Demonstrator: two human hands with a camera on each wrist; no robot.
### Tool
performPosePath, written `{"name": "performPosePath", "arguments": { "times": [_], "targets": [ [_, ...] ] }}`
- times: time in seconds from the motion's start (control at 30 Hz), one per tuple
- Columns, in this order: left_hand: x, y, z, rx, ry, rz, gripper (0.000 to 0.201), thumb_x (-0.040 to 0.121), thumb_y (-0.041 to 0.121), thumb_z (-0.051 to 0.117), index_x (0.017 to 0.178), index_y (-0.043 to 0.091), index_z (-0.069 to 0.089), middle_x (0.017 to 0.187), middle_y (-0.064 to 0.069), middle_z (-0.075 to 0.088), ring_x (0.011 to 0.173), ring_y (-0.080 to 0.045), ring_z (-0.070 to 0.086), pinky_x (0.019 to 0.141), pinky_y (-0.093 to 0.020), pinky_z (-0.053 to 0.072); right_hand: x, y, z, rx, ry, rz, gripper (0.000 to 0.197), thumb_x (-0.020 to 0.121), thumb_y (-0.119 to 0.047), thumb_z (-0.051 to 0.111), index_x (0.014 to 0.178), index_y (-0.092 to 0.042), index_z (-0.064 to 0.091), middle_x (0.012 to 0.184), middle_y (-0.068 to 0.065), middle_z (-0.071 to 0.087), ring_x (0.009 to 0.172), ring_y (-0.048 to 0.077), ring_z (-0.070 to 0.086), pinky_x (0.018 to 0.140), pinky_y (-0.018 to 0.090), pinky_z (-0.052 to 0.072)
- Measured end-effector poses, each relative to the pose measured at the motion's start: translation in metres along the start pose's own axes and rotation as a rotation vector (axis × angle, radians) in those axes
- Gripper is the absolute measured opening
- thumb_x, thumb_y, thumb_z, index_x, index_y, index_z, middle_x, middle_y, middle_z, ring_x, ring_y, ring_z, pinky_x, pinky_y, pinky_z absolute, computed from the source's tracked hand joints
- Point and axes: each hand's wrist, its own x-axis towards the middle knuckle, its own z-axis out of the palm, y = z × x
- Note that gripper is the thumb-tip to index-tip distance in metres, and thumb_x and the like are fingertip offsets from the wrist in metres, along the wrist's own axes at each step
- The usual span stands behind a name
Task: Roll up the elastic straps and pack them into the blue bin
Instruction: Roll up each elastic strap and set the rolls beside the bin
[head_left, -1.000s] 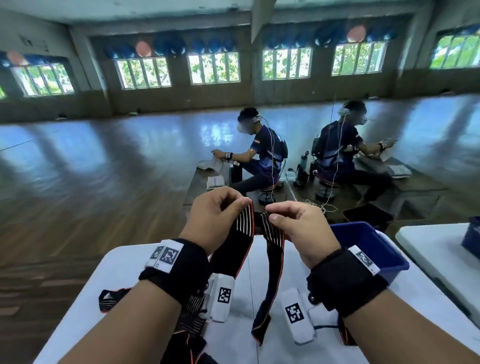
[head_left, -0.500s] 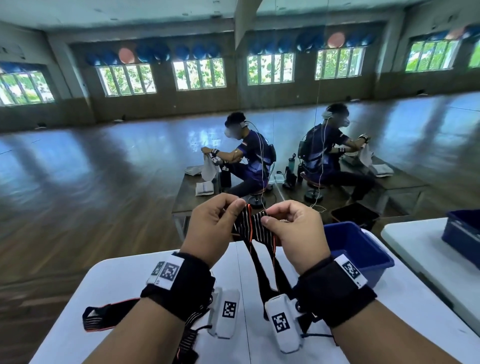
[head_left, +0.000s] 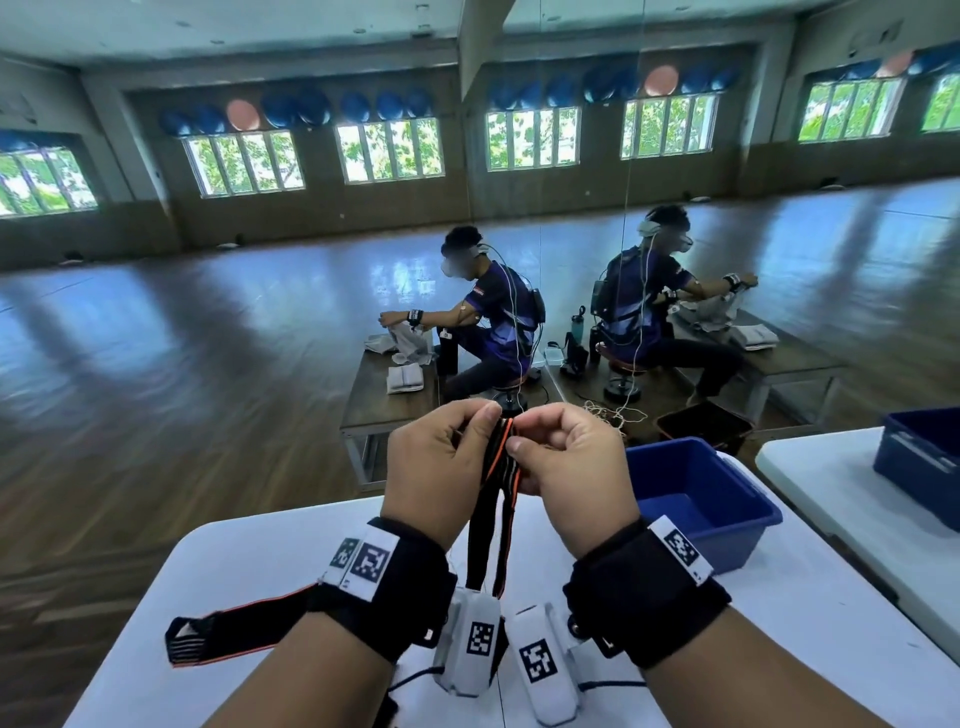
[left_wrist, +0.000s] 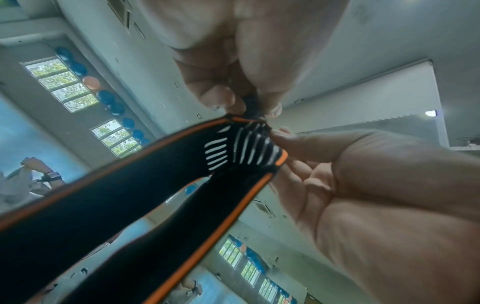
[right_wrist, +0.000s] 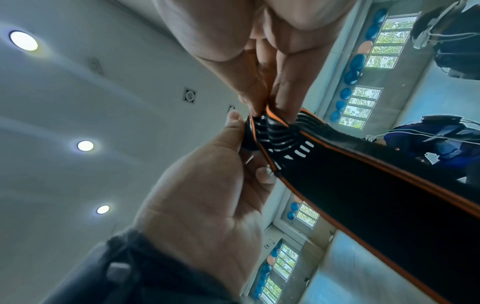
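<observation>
I hold a black elastic strap (head_left: 500, 457) with orange edges and white stripes up above the white table (head_left: 779, 623). My left hand (head_left: 485, 423) and right hand (head_left: 519, 441) pinch its top end from either side, and its two lengths hang down between my wrists. In the left wrist view the left hand (left_wrist: 249, 105) nips the striped end of the strap (left_wrist: 130, 205). The right wrist view shows the right hand (right_wrist: 267, 107) pinching the same strap (right_wrist: 363, 174). The blue bin (head_left: 748, 512) sits at the right and looks empty.
A second black strap (head_left: 218, 629) lies on the table at the left, partly under my left forearm. Another blue bin (head_left: 919, 467) stands on a separate white table at the far right. A mirror wall ahead reflects seated people.
My hands have come together and risen slightly. The strap's top, spread wide between them a second ago, is now folded narrow with its edges pressed together.
</observation>
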Motion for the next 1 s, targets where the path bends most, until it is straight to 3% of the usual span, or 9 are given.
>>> {"name": "performPosePath", "arguments": {
  "times": [0.13,0.23,0.33,0.4,0.5,0.6,0.77,0.87,1.0],
  "targets": [
    [-0.011,-0.002,-0.002,0.137,-0.017,0.072,0.028,0.096,0.04,0.056,0.115,0.029,0.073,0.098,0.012,0.075,0.092,-0.005,0.069,0.082,-0.039,0.057,-0.003,-0.003,0.0,0.059,0.023,-0.007,0.02,0.089,0.01,0.062,0.087,-0.01,0.064,0.076,0.004,0.073,0.07,0.02,0.068,0.072,0.049,0.058],
    [-0.022,-0.005,-0.004,0.163,-0.128,0.081,0.055,0.09,0.052,0.058,0.14,0.032,0.055,0.125,0.012,0.066,0.112,-0.008,0.062,0.093,-0.036,0.054,-0.004,-0.005,-0.001,0.16,-0.019,0.002,0.028,0.092,0.016,0.048,0.091,-0.009,0.061,0.079,0.001,0.073,0.078,0.017,0.069,0.076,0.043,0.058],
    [-0.03,-0.007,-0.004,0.128,-0.222,0.045,0.079,0.086,0.04,0.073,0.154,0.029,0.034,0.144,0.019,0.049,0.127,0.003,0.05,0.103,-0.017,0.043,-0.006,-0.007,-0.004,0.209,-0.119,0.037,0.033,0.092,0.018,0.041,0.094,-0.009,0.059,0.087,0.005,0.071,0.082,0.018,0.07,0.067,0.033,0.059],
    [-0.032,-0.01,-0.004,0.148,-0.194,0.029,0.081,0.087,0.025,0.074,0.156,0.028,0.03,0.137,0.015,0.057,0.117,0.001,0.058,0.097,-0.016,0.045,-0.008,-0.008,-0.005,0.156,-0.175,0.031,0.033,0.093,0.018,0.04,0.097,-0.008,0.06,0.092,0.008,0.071,0.085,0.018,0.071,0.069,0.029,0.06],
    [-0.034,-0.008,-0.004,0.109,-0.114,-0.025,0.071,0.09,0.007,0.062,0.152,0.03,0.034,0.091,0.009,0.071,0.073,-0.006,0.062,0.068,-0.016,0.047,-0.011,-0.004,-0.005,-0.004,-0.197,-0.071,0.033,0.093,0.017,0.04,0.098,-0.007,0.062,0.095,0.008,0.073,0.092,0.017,0.072,0.079,0.031,0.061],
    [-0.035,-0.005,-0.004,0.033,-0.048,-0.06,0.054,0.093,0.003,0.056,0.139,0.029,0.045,0.071,0.011,0.069,0.06,-0.008,0.058,0.057,-0.016,0.042,-0.011,0.003,-0.01,-0.278,-0.129,-0.262,0.033,0.089,0.009,0.049,0.098,-0.018,0.066,0.093,-0.003,0.074,0.092,0.01,0.07,0.083,0.029,0.057],
    [-0.036,-0.007,-0.003,-0.048,0.006,-0.112,0.032,0.096,0.015,0.06,0.122,0.034,0.055,0.072,0.003,0.073,0.066,-0.013,0.066,0.061,-0.031,0.049,-0.01,0.019,-0.018,-0.634,-0.055,-0.476,0.026,0.083,-0.006,0.065,0.097,-0.028,0.071,0.102,-0.01,0.059,0.097,0.005,0.058,0.081,0.018,0.049],
    [-0.036,-0.011,-0.002,-0.077,0.041,-0.155,0.026,0.096,0.019,0.062,0.118,0.033,0.059,0.075,0.002,0.072,0.07,-0.014,0.069,0.065,-0.036,0.053,-0.012,0.027,-0.024,-0.594,-0.111,-0.425,0.027,0.086,-0.016,0.07,0.107,-0.031,0.073,0.113,-0.012,0.059,0.105,0.003,0.059,0.083,0.016,0.05],
    [-0.037,-0.013,0.0,-0.046,0.049,-0.174,0.023,0.096,0.023,0.063,0.116,0.032,0.06,0.09,0.004,0.074,0.079,-0.007,0.07,0.073,-0.032,0.055,-0.02,0.03,-0.026,-0.536,-0.226,-0.363,0.045,0.086,-0.016,0.073,0.128,-0.028,0.064,0.115,-0.015,0.067,0.091,-0.002,0.064,0.076,0.016,0.053]
  ]
}}
